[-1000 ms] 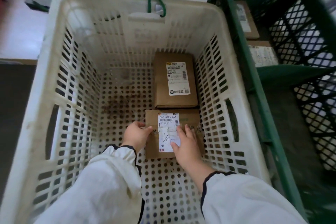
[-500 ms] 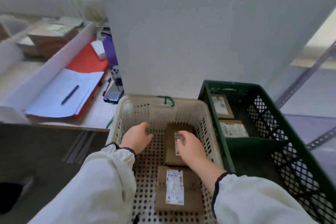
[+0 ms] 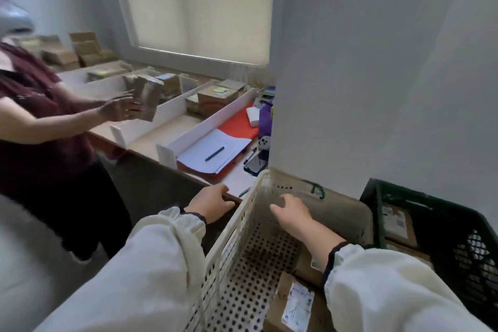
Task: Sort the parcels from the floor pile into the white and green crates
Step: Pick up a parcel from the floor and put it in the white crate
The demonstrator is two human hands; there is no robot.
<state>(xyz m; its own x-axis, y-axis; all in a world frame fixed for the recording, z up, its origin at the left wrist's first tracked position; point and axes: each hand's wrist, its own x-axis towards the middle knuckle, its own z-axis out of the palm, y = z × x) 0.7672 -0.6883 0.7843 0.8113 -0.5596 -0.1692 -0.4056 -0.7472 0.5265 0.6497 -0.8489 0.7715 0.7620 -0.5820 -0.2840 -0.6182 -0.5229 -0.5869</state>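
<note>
The white perforated crate (image 3: 252, 213) fills the lower middle of the head view. A brown parcel with a white label (image 3: 295, 304) lies on its floor near me, and a second parcel (image 3: 305, 264) behind it is mostly hidden by my right sleeve. My right hand (image 3: 292, 211) hovers over the crate's far end with relaxed fingers and holds nothing. My left hand (image 3: 211, 202) is outside the crate on its left, loosely curled and empty, near the desk edge. The green crate (image 3: 420, 205) at the right holds labelled parcels (image 3: 396, 221).
Another person (image 3: 40, 129) stands at the left holding a brown parcel (image 3: 147, 97) over a desk with white dividers (image 3: 204, 127). On the desk lie papers and a pen (image 3: 214, 153), a red folder and a phone (image 3: 254, 166). A white pillar (image 3: 350, 89) rises behind the crates.
The view has swung up and to the left. Both hands have lifted off the parcels; my left hand has moved out of the white crate to its left side.
</note>
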